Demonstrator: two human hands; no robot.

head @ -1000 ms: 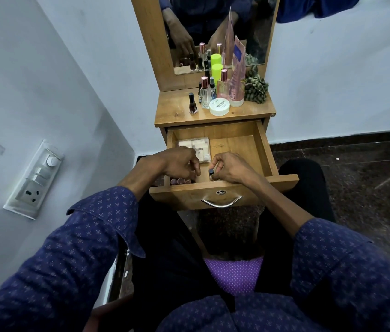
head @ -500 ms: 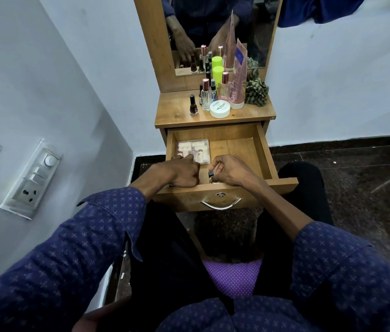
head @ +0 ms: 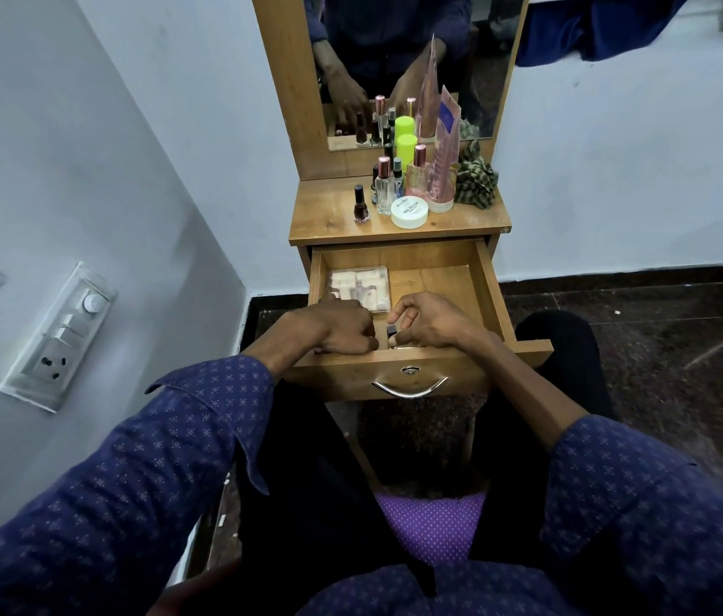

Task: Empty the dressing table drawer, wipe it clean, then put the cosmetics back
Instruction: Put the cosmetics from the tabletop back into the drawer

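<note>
Drawer (head: pixel 461 277) open, both hands at its front edge, still picking out small items.

Left hand (head: pixel 341 326) curled, knuckles up, grasp hidden, cannot tell if holding. Right hand (head: pixel 428 322) pinching small dark tube (head: pixel 391 333) with fingertips. Clear compartment box (head: pixel 358 286) still in back-left corner; right half bare wood. Probably emptying step. Next: lift straight up over front lip, onto worktop (head: pixel 328 215); free room front-left, bottles (head: pixel 399 180) crowd the back.

drawer (head: pixel 490 300): matt wood, visible grain
handle (head: pixel 410 388): shiny metal
jar (head: pixel 409 213): smooth white plastic
scrunchie (head: pixel 477 182): checked cloth
</note>
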